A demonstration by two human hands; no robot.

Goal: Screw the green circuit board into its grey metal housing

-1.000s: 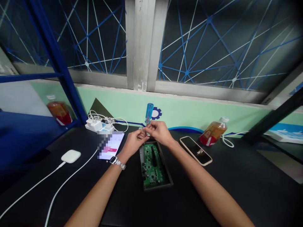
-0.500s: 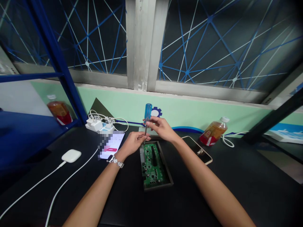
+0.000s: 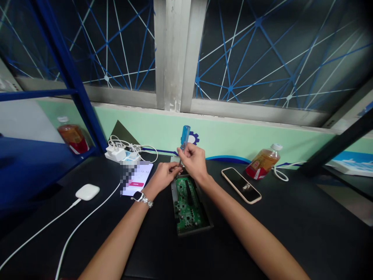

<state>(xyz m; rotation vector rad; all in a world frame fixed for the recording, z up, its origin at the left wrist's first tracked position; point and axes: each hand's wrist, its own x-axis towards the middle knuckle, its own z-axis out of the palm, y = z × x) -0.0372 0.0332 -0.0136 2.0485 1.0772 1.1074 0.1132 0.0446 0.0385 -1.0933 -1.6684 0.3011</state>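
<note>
A hand could come in low over the bare table [image 3: 160, 249] before the metal case [image 3: 194, 232], between the two forearms. At the case's far end, the left hand [image 3: 165, 175], right hand [image 3: 195, 160] and screwdriver [image 3: 185, 137] block the way, with the wall [image 3: 157, 126] close behind; the bottle [image 3: 262, 163] stands beyond the right forearm

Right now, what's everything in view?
Screwdriver: one, blue-handled, over tray
Circuit board: one, green, inside tray
Tray: one, grey, table centre
Table: one, black, underneath
Lit screen: one, whitish, left
Phone: one, dark, right
Bottles: two, amber, both sides
Rounded case: one, white, left
Power strip: one, white, left
Cables: several, white, both sides
Wall: one, green, behind
Windows: several, dark, behind
Shelf: one, blue, left
Watch: one, silver, left wrist
Left hand: one, bare, at shaft
Right hand: one, bare, on handle
</note>
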